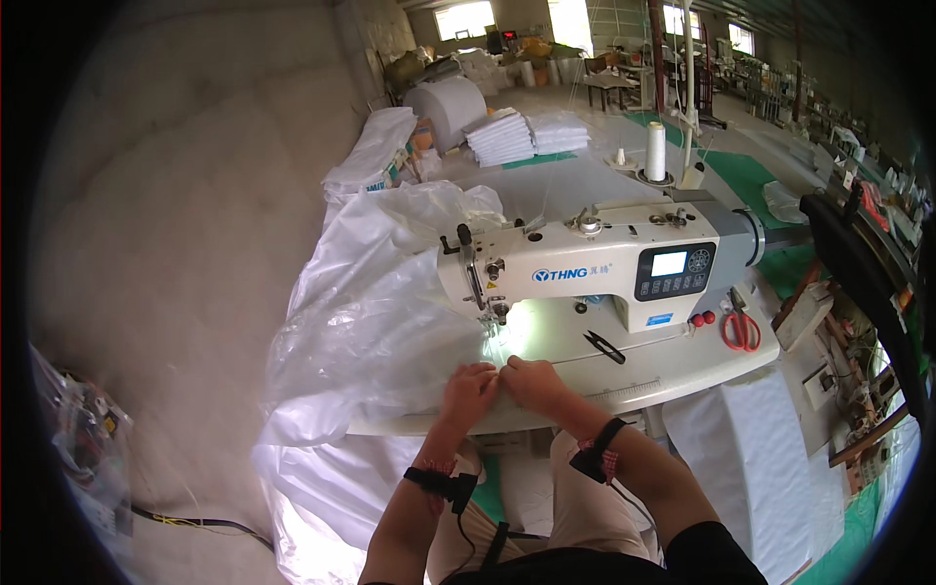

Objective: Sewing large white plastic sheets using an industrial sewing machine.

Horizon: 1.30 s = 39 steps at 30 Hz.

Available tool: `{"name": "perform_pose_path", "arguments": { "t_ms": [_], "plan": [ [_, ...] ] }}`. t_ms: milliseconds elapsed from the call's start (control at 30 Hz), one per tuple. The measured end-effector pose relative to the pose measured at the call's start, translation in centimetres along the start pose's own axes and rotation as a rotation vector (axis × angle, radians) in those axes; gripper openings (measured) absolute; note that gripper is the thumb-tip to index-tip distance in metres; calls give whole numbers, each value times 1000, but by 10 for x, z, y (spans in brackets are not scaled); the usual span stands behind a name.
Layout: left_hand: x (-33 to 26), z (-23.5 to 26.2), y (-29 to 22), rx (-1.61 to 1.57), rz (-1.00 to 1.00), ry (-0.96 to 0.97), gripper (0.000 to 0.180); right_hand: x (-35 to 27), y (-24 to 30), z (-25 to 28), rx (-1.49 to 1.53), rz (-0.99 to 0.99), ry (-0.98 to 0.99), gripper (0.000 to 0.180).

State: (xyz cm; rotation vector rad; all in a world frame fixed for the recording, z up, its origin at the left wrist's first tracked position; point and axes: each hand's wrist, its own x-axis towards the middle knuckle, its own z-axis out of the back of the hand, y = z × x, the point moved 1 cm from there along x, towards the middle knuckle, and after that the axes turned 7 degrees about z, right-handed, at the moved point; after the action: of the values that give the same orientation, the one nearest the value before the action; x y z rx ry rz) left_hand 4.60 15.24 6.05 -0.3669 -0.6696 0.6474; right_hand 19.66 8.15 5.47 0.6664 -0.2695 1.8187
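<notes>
A white sewing machine stands on the table, its lamp lighting the needle area. Just in front of the presser foot, my left hand and my right hand meet close together. Fingers of both are bent and pinched at the edge of a translucent white plastic sheet. The bulk of that sheet lies left of the machine and hangs over the table's edge. What exactly lies between my fingertips is mostly hidden by the hands.
Black thread snips lie right of my hands, with red-handled scissors further right. A white thread cone stands behind the machine. Folded white stacks and a large roll sit farther back. White sheeting hangs at the right front.
</notes>
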Motion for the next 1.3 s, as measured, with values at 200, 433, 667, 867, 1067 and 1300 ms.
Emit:
{"name": "perform_pose_path", "arguments": {
  "t_ms": [200,433,667,867,1067,1300],
  "plan": [
    [0,4,4,92,-69,77,24,-3,-2,-2,82,13,-77,8],
    [-3,5,1,209,-136,23,21,1,-4,-1,-101,11,128,8],
    [26,19,19,229,-78,83,19,29,-25,-17,-128,19,130,8],
    [37,20,29,267,-96,102,21,27,-25,-21,-180,59,143,8],
    [43,15,39,232,-132,88,25,31,-18,-19,-238,13,175,14],
    [60,4,51,248,-127,73,27,38,-16,-21,-210,-171,219,26]
  ]
}}
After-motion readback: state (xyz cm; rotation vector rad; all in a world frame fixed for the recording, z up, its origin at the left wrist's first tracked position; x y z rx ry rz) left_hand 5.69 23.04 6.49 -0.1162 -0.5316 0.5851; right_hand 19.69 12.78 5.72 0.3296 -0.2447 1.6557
